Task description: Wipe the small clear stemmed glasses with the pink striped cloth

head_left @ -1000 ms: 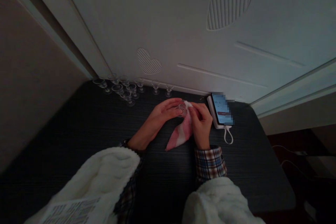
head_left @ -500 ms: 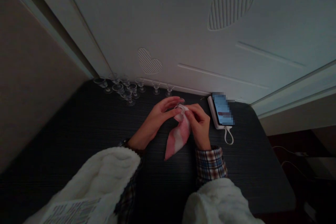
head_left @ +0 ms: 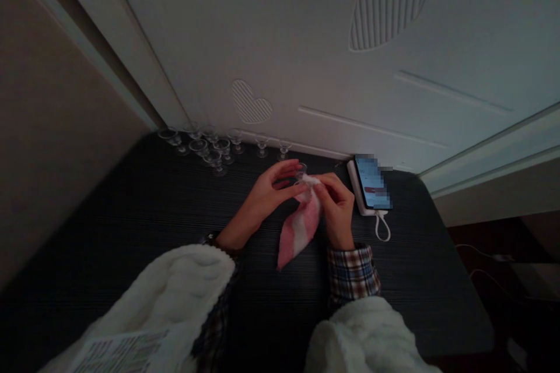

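Observation:
Between my hands, above the dark table, is a small clear stemmed glass, partly covered by fingers and cloth. My left hand is closed on the glass from the left, thumb in front and fingers behind. A pink and white striped cloth is pinched in my right hand, pressed against the glass. The cloth's loose end hangs down toward the table in a point. Which part of the glass the cloth touches is hard to make out.
Several small stemmed glasses stand along the back left of the dark table. A lit phone rests on a white block with a strap at the right. Behind the table rises a white panel with carved hearts.
My right hand has shifted slightly right with the cloth, whose hanging end moved a little too. My left hand's fingers have spread slightly around the glass. The standing glasses stay in place.

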{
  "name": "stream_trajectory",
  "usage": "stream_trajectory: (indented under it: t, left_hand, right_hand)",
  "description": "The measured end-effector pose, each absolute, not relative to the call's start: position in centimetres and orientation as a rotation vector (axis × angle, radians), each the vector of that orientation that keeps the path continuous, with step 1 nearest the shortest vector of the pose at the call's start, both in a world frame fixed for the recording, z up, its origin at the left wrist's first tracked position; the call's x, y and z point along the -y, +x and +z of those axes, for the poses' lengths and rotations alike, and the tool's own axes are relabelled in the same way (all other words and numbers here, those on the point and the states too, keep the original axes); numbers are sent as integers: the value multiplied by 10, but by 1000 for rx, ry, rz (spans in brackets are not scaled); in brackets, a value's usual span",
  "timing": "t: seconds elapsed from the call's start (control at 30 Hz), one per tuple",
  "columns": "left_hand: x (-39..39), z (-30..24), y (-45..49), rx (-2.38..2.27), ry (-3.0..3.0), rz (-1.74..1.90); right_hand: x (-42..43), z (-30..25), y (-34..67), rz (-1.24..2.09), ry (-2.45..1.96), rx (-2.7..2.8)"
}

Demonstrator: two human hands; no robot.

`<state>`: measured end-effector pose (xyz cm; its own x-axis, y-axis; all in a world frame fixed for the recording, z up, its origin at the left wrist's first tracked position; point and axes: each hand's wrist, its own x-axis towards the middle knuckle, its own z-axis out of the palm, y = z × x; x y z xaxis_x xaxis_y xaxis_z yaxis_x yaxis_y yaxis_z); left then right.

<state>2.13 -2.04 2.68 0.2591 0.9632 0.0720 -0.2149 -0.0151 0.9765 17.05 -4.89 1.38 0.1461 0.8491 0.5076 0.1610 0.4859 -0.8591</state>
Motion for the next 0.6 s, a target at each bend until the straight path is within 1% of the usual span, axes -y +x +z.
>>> stream_trajectory:
  t: [0.33, 0.6]
  left_hand:
    - [22, 29, 22, -795, 1208, 1090]
    - [24, 31, 24, -788, 1175, 1076]
  right_hand:
    - [48, 13, 170, 640, -952, 1386]
    - [48, 12, 171, 535, -1005, 1434]
